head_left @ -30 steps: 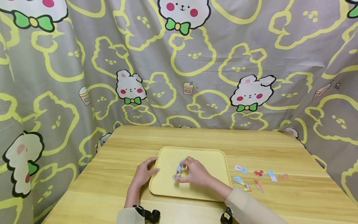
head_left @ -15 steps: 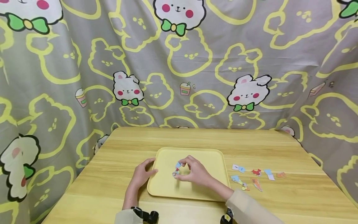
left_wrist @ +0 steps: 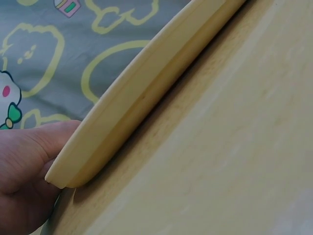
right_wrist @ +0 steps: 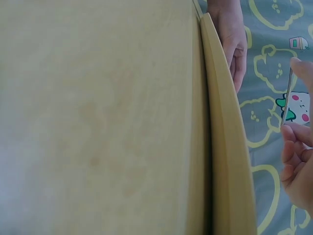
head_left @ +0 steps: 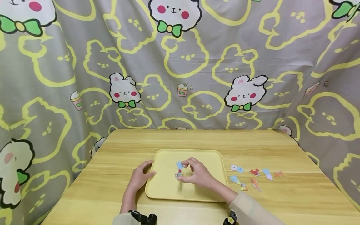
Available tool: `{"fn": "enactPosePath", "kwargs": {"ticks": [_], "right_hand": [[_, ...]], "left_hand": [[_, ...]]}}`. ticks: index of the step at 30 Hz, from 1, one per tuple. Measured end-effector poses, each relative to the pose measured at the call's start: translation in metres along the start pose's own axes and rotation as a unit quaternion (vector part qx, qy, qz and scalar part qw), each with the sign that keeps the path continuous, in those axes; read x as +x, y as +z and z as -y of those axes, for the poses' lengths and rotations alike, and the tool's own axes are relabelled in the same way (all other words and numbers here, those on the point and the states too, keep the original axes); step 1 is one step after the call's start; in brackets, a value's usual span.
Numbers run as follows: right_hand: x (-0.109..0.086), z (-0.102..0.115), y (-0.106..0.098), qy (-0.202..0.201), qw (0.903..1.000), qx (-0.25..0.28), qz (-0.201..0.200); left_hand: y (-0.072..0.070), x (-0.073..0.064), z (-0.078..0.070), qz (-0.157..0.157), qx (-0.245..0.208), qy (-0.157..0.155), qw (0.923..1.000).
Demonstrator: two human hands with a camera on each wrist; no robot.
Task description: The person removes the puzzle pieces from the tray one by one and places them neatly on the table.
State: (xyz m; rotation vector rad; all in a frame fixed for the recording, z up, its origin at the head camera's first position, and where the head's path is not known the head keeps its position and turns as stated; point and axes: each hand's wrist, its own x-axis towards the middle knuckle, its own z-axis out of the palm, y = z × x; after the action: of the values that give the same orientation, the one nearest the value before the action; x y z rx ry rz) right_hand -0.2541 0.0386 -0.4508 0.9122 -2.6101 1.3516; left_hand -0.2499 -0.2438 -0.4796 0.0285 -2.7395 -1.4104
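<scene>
My right hand (head_left: 199, 173) is over the middle of the yellow tray (head_left: 164, 191). Between thumb and fingers it pinches a narrow jigsaw puzzle piece (head_left: 179, 164), printed light blue, red and white, raised above the tray with a shadow below. Seen by the right wrist camera, the puzzle piece (right_wrist: 288, 93) is a thin edge-on strip between thumb and fingertip. My left hand (head_left: 139, 175) holds the tray's left edge, thumb on the rim and fingers along the outside. In the left wrist view the left hand (left_wrist: 24, 166) is at the tray's corner (left_wrist: 73, 171).
Several puzzle pieces lie on the wooden table (head_left: 123, 140) right of the tray: a white-and-blue one (head_left: 237, 168), a red one (head_left: 254, 172), orange ones (head_left: 255, 185) and blue-yellow ones (head_left: 237, 182) among them. A patterned grey curtain (head_left: 174, 103) hangs behind the table.
The head view has shifted slightly, so everything sits further left in it. The puzzle piece in my right hand has turned a little more upright. The left hand stays on the tray.
</scene>
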Motion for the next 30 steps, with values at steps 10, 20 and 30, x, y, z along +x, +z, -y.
{"fn": "enactPosePath", "kwargs": {"ticks": [10,20,30], "right_hand": [[-0.010,-0.010,-0.010,-0.003,0.9999,-0.005,-0.016],[-0.025,-0.018,-0.025,0.019,0.9997,-0.005,-0.014],[-0.039,-0.029,-0.043,0.025,0.9991,-0.021,-0.026]], "left_hand": [[-0.001,-0.001,0.000,0.001,0.013,0.004,0.9999],[0.000,-0.003,0.000,0.004,0.020,0.011,0.9997],[-0.001,0.001,0.001,0.004,0.022,0.011,0.9997]]}}
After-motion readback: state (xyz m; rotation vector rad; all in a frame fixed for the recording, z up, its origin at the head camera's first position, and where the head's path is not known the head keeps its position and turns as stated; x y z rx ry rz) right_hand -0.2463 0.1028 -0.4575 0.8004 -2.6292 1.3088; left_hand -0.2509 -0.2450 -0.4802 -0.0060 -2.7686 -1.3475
